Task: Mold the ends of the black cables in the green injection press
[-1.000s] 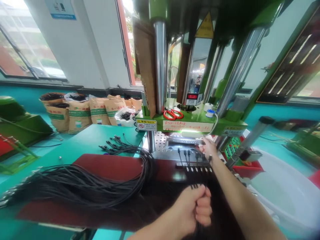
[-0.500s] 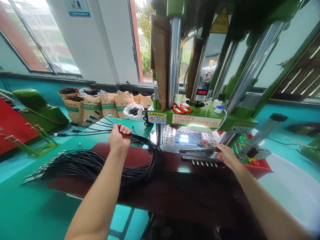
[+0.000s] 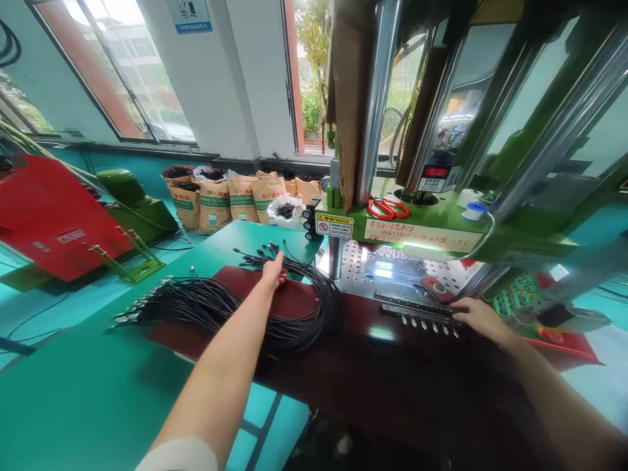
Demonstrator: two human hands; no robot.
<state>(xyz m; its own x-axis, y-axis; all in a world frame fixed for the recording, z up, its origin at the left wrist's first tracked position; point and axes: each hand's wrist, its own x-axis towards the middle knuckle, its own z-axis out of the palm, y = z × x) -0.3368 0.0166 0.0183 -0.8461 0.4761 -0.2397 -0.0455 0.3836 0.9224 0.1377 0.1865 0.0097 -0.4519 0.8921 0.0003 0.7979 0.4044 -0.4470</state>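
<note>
My left hand (image 3: 275, 269) is at the far side of the dark red board (image 3: 289, 301), beside the ends of some black cables (image 3: 321, 281). Its thumb points up and its fingers are partly hidden, so whether they hold a cable is unclear. The cables curve round to a thick bundle (image 3: 196, 304) with metal ends at the left. On the right, my right hand (image 3: 468, 313) is closed on the end of a dark metal bar (image 3: 407, 301). That bar lies along a second bar (image 3: 417, 315), from which several metal connector tips stick out toward me.
A green press (image 3: 441, 226) with steel columns stands behind the bars, red scissors (image 3: 387, 209) on its plate. Beneath is a perforated metal bed (image 3: 356, 265). Paper sacks (image 3: 243, 199) line the wall. A red machine (image 3: 53, 216) stands at the left.
My left hand has lowered the cables it held raised, and their ends now lie on the green table. My right hand has brought its bar down against the other bar. The view has shifted.
</note>
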